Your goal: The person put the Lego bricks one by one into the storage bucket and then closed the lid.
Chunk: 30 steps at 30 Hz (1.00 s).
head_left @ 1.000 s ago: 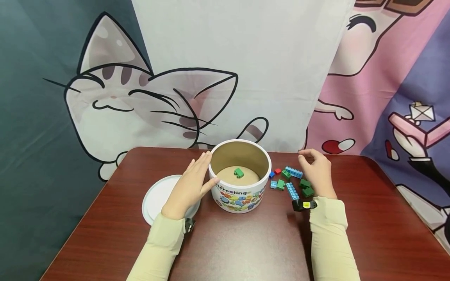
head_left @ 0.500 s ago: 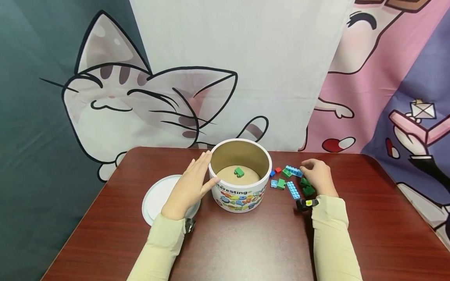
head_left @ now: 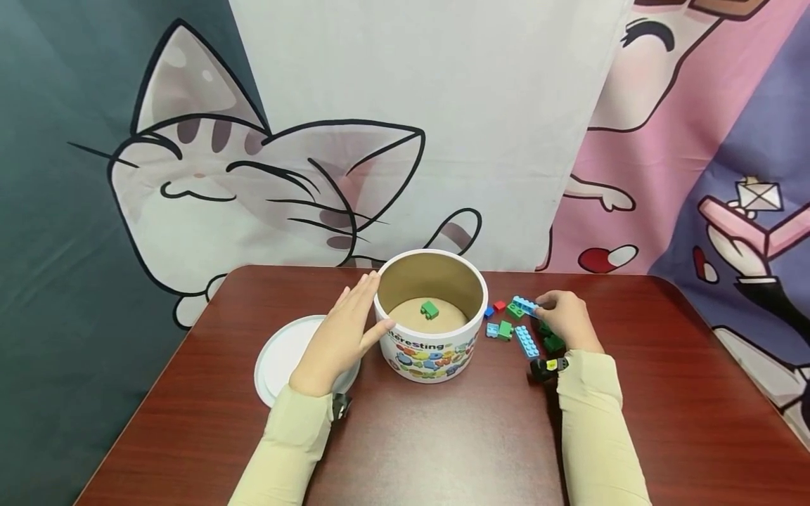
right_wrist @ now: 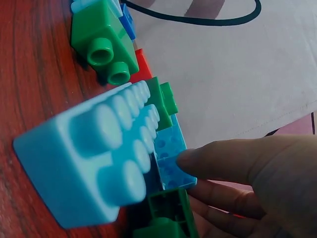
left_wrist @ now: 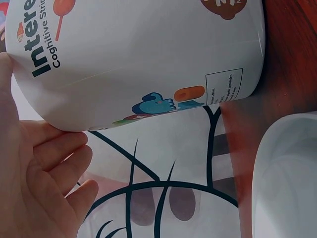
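Observation:
My left hand [head_left: 335,341] rests with straight fingers against the left side of a white printed bucket [head_left: 430,362]; the left wrist view shows the fingertips touching its rim. Inside the bucket lies one green building brick [head_left: 429,310]. Over the bricks to the right, my right hand [head_left: 569,320] has thumb and fingers at the right end of a long light blue building brick [head_left: 524,305]. In the right wrist view the thumb [right_wrist: 213,161] presses on this brick [right_wrist: 168,141], fingers partly hidden behind it. A second long light blue brick [right_wrist: 64,168] lies nearer.
A white lid [head_left: 285,358] lies left of the bucket, partly under the left forearm. Green bricks [head_left: 505,330], a small light blue brick [head_left: 491,330], a red brick [head_left: 499,306] and a blue brick [head_left: 489,312] lie beside the bucket. Dark green bricks [head_left: 553,343] sit below the right hand.
My right hand has come down from above the table's far edge and moved left onto the far light blue brick's end. The left hand has stayed at the bucket.

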Motion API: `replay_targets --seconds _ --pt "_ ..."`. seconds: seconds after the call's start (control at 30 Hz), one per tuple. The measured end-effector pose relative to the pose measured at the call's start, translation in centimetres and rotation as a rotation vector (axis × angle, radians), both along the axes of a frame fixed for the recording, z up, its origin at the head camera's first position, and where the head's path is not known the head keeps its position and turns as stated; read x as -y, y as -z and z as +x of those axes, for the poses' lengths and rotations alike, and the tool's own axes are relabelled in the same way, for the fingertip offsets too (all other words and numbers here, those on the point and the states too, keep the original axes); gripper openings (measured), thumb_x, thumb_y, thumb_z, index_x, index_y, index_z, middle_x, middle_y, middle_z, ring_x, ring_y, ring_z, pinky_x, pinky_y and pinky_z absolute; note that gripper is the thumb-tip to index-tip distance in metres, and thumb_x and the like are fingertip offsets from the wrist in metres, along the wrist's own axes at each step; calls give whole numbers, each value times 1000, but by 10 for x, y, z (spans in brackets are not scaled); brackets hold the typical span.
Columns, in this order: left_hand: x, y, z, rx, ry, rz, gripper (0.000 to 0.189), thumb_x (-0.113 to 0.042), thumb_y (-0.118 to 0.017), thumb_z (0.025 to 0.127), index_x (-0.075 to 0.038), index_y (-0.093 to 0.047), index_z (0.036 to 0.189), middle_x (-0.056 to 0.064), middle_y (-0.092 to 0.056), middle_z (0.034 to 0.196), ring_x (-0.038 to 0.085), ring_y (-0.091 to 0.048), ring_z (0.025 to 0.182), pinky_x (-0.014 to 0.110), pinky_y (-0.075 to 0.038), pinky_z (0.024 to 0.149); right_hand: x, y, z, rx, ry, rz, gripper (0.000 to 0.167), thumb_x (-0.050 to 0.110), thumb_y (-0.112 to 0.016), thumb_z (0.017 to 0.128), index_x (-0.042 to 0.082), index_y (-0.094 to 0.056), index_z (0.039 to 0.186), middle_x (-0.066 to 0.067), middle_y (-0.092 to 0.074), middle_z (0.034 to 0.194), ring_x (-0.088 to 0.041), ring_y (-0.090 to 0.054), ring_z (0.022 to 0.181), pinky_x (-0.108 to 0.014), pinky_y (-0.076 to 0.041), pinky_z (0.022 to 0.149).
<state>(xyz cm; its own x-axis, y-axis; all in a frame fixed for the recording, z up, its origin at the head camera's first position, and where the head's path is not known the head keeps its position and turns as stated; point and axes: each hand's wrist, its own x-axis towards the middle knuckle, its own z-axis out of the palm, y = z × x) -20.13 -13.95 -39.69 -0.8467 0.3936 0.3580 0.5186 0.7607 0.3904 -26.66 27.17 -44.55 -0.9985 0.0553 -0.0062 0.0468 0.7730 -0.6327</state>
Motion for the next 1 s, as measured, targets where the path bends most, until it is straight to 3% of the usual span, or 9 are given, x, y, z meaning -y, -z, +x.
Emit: replay_targets --seconds 0.37,1.0 --pt "0 -1 1 13 -3 -5 79 -45 -59 101 0 -28 159 15 -30 164 25 -24 153 48 -18 125 4 -8 4 -51 9 -19 27 12 -66 98 -9 -69 115 -29 -67 113 -39 -59 97 -52 -55 84" --pt "0 -3 2 21 -8 -10 79 -44 -59 102 -1 -25 160 13 -27 165 24 -21 154 46 -15 126 29 -40 13 -348 -12 -38 24 9 -68 96 -7 -71 114 -25 -71 106 -35 -65 88 -48 -58 78"
